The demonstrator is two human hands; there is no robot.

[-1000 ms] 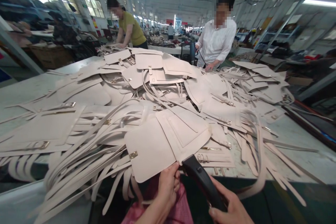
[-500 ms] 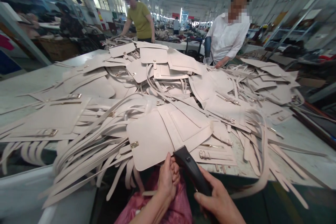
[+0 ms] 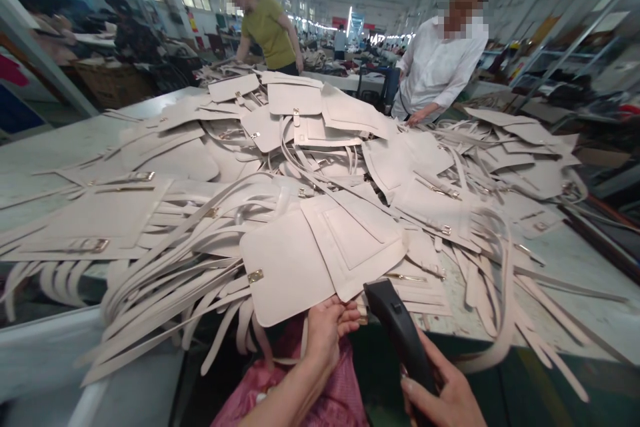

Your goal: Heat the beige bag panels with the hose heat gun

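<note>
Left hand (image 3: 327, 332) pinches the near edge of a cream rounded leather flap panel (image 3: 287, 267) with a small gold clasp, lying at the near edge of the pale worktable (image 3: 575, 260). Right hand (image 3: 443, 393), just right of the panel, grips a black handheld tool (image 3: 397, 330).

Bright overhead tubes, window glare, seemingly warped edges.

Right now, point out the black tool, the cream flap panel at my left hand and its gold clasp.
black tool (image 3: 395, 327), head view, on its upper body.
cream flap panel (image 3: 287, 270), head view, on its flat face.
gold clasp (image 3: 255, 276), head view, on the metal plate.
</note>
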